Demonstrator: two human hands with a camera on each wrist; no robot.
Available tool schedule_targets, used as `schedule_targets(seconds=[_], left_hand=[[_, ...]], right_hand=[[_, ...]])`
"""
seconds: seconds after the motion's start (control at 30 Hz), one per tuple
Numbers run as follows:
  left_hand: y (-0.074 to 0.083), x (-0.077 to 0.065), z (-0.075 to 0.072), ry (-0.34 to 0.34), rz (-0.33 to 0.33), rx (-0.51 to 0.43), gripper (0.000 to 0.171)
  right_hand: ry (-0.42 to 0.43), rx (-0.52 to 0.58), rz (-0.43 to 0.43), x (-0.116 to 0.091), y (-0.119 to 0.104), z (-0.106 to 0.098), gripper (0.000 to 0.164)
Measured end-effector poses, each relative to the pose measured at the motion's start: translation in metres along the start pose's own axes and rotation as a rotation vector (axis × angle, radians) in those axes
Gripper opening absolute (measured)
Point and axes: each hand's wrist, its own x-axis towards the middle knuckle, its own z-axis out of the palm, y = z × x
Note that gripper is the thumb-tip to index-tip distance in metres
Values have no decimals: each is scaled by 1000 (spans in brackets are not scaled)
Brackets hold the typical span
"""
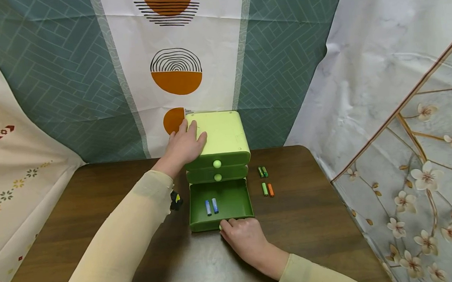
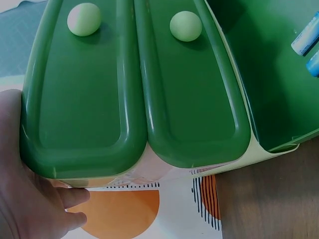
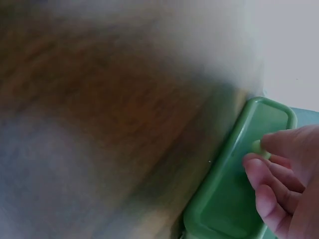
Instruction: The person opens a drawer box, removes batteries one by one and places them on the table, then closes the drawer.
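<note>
A small green drawer cabinet [image 1: 221,132] stands on the table, its top pale yellow-green. My left hand [image 1: 185,146] rests on the left part of that top, fingers spread; in the left wrist view it lies along the cabinet's side. The bottom drawer [image 1: 233,200] is pulled out, and two blue batteries [image 1: 211,207] lie inside it. My right hand [image 1: 246,238] pinches the drawer's round knob [image 3: 259,148] between thumb and fingers. Above, the two upper drawers [image 2: 84,99] are closed, each with a pale green knob [image 2: 185,26].
Right of the cabinet lie two dark green batteries [image 1: 263,172], with a light green battery [image 1: 264,189] and an orange battery [image 1: 270,189] nearer. The brown wooden table [image 1: 311,221] ends at a patterned cloth [image 1: 283,70] behind and at the sides.
</note>
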Motion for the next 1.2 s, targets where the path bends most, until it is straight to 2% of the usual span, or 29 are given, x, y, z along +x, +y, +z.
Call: schedule_targets(seconds=[0.23,0.63,0.77,0.97,1.2], left_hand=[[0,0,0,0,0,2,78],[1,0,0,6,2,16,78],[1,-1,-1,8,2,17,78],[1,-1,0,9,-1,14,77],[1,-1,0,8,-3,8,77]], right_hand=[[-13,69,-5,3,4,-4,35],[57,120,22,19,16,-12,31],[56,122,36,24,22,-14,28],[4,102,66,34,32,-12,28],[-126,94,113,47,40,-12,30]])
